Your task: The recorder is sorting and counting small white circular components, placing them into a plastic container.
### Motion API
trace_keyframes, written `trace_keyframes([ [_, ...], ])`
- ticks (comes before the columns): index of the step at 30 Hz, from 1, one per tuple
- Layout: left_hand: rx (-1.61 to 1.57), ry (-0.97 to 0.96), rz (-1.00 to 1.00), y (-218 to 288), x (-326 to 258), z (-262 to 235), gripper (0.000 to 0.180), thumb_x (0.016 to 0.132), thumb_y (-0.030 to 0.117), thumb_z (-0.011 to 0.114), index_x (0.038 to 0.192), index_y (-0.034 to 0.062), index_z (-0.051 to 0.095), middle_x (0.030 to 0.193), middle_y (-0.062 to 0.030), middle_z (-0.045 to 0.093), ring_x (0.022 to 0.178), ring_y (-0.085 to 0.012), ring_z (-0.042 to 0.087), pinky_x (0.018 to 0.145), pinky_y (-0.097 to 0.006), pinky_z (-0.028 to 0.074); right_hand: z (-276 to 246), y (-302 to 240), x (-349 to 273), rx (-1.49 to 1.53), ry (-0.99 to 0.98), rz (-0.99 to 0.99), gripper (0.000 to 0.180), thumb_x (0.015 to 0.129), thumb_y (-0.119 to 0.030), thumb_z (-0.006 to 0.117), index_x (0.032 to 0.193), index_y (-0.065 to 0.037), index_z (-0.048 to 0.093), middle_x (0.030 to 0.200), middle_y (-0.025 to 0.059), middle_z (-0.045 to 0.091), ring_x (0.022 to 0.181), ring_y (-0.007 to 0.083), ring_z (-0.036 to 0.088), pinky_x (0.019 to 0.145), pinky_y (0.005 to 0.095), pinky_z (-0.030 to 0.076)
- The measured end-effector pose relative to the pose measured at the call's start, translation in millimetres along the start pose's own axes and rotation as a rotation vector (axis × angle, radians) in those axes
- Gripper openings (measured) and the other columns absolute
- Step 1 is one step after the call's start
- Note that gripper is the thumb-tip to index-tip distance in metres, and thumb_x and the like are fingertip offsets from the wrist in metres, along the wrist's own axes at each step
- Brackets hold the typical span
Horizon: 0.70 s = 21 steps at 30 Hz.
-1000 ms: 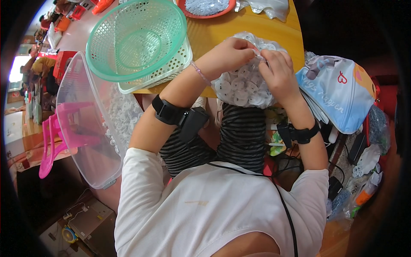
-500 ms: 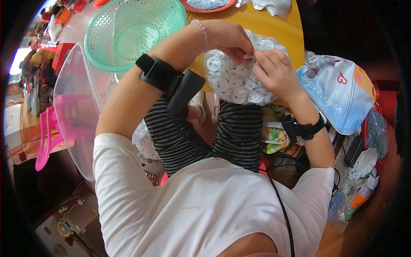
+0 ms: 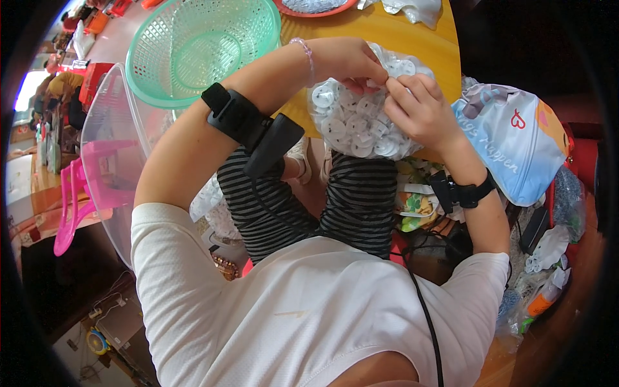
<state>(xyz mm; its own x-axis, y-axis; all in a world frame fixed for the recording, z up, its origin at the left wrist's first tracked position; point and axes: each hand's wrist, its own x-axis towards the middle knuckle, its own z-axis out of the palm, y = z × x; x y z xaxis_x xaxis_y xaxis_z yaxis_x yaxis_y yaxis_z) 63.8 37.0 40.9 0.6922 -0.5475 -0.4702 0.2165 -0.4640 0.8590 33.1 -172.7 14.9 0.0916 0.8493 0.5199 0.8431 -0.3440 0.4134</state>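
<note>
Fingers of the left hand (image 3: pixel 353 59) and right hand (image 3: pixel 424 111) pinch the top of the bag (image 3: pixel 403 146), seemingly so the white discs (image 3: pixel 351 122) below them stay contained.

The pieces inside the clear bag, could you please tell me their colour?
The pieces are mostly white; the head view shows them best.

left grip (image 3: pixel 353 59) partly hidden, red plate (image 3: pixel 316 15) cropped
</note>
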Motion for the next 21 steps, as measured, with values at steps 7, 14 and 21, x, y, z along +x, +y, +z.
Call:
trace_keyframes([
  [7, -0.142, -0.009, -0.11, 4.4, -1.7, -3.0, 0.025, 0.084, 0.023, 0.061, 0.092, -0.0002, 0.066, 0.088, -0.0051, 0.066, 0.082, -0.0122, 0.064, 0.076, -0.024, 0.052, -0.9, -0.5, 2.7, 0.02, 0.049, 0.042, 0.017, 0.069, -0.015, 0.062, 0.085, -0.008, 0.062, 0.103, 0.0034, 0.059, 0.094, 0.0192, 0.055, 0.088, 0.0331, 0.04],
  [14, -0.169, -0.018, -0.109, 2.5, 1.1, -5.7, 0.026, 0.084, 0.022, 0.061, 0.093, -0.0016, 0.066, 0.089, -0.008, 0.067, 0.083, -0.014, 0.066, 0.077, -0.024, 0.053, 0.8, 1.9, 0.5, 0.048, 0.041, 0.033, 0.018, 0.069, -0.014, 0.062, 0.085, -0.008, 0.062, 0.1, 0.0041, 0.058, 0.092, 0.0199, 0.055, 0.087, 0.034, 0.041],
  [21, 0.05, -0.099, -0.113, 20.7, 4.0, -8.7, 0.025, 0.081, 0.019, 0.063, 0.09, -0.0043, 0.066, 0.089, -0.0126, 0.069, 0.083, -0.0168, 0.069, 0.078, -0.025, 0.056, 2.3, -1.1, -1.9, 0.127, 0.042, 0.06, 0.017, 0.067, -0.013, 0.061, 0.082, -0.007, 0.06, 0.096, 0.0035, 0.057, 0.089, 0.0199, 0.055, 0.084, 0.0347, 0.043],
])
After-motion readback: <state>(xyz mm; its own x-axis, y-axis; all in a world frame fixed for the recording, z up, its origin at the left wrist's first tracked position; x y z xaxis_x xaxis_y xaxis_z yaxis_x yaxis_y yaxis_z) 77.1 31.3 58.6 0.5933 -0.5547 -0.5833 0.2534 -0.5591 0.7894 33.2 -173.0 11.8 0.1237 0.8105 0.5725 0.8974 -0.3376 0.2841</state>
